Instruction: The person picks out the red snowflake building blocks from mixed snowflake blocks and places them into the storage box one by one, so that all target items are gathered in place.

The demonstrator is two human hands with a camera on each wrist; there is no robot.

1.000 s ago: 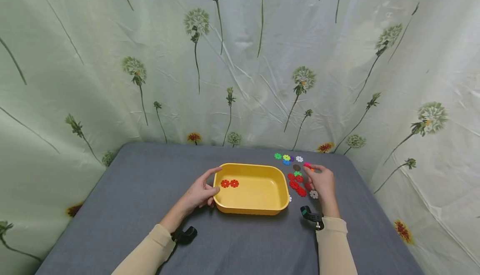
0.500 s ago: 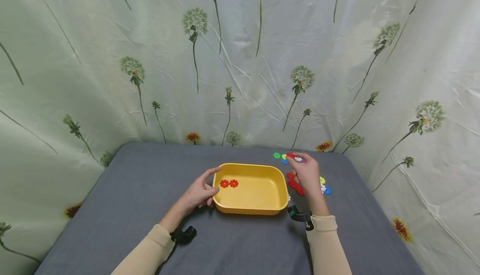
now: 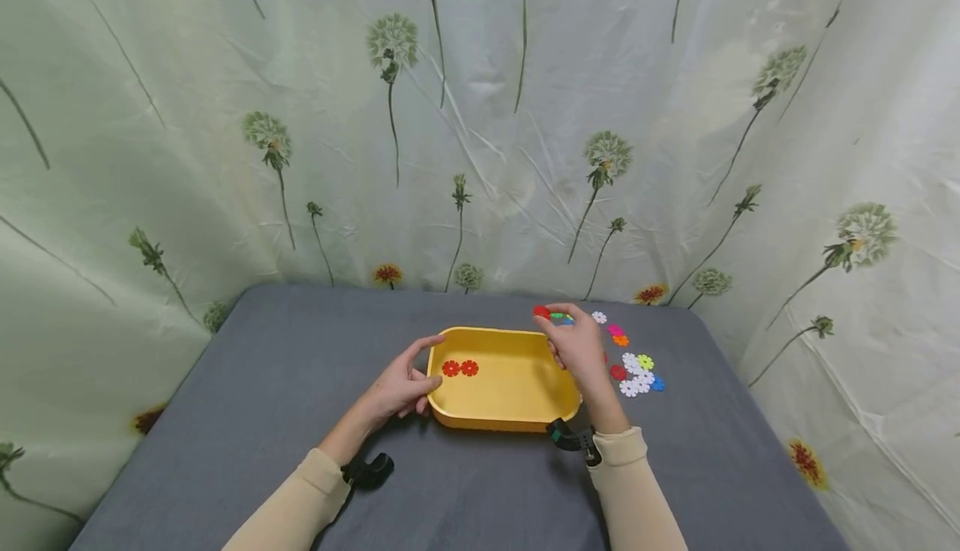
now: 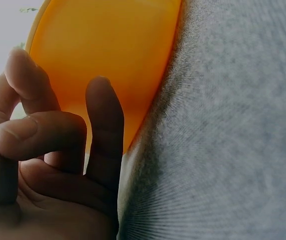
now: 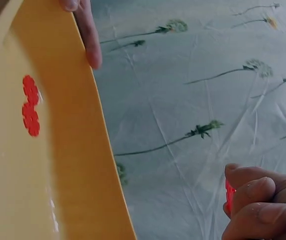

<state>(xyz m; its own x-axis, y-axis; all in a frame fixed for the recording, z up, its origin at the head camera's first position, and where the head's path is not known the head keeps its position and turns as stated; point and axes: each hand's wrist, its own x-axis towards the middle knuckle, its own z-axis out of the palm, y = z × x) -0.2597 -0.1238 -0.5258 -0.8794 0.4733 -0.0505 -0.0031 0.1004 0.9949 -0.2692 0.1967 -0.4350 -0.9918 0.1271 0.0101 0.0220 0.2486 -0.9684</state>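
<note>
White discs (image 3: 643,378) lie near yellow tray (image 3: 502,393), its corner behind right hand (image 3: 579,348).

Behind the left hand (image 3: 397,384) and right hand (image 3: 581,349), beige sleeves (image 3: 637,488) adjoin black curved wrist mounts (image 3: 372,473), the right one green-marked.

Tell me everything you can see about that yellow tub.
The yellow tub is a shallow, plastic-looking rectangle with rounded corners and a smooth rim, sitting upright on the grey cloth. Two red flower-shaped pieces lie inside toward the left end, which the left hand grips. In the head view, the right hand hides its far right corner.
</note>
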